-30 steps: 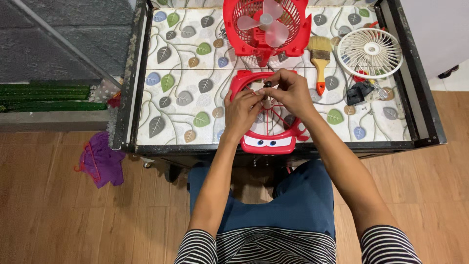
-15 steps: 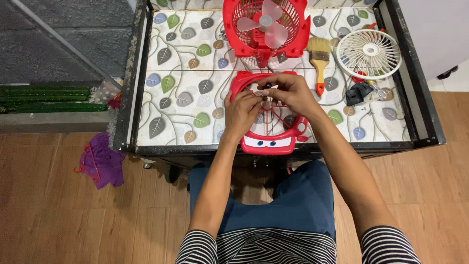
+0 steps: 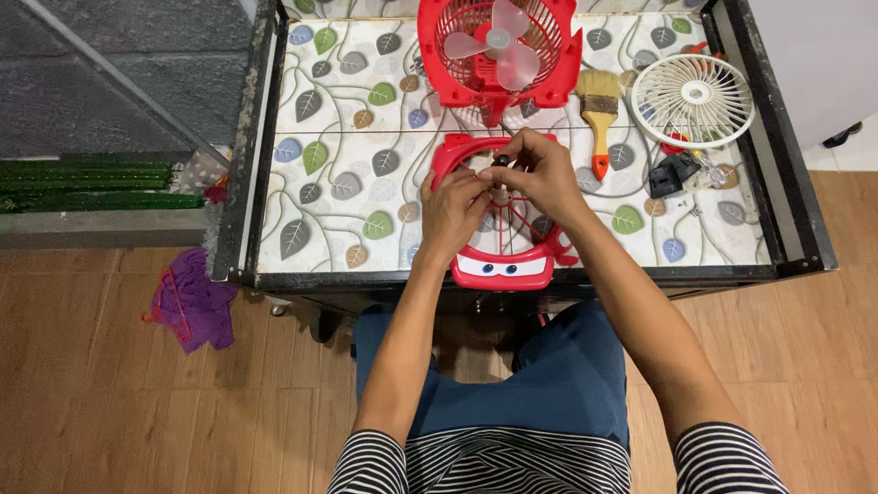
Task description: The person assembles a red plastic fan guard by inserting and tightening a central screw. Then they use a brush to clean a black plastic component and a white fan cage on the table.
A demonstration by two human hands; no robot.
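Both hands meet at the centre of the frame over one red fan cover [image 3: 501, 263] lying flat at the near edge of the leaf-patterned table [image 3: 347, 183], the left hand [image 3: 455, 212] with fingers pinched together on its middle and the right hand [image 3: 540, 169] closed on a small dark part [image 3: 501, 161] just above it. Count one red fan [image 3: 498, 50] at the top centre, one white grille [image 3: 692, 99] at the upper right, one paintbrush [image 3: 599, 114] between them. One purple cloth [image 3: 190, 306] lies on the floor at left.
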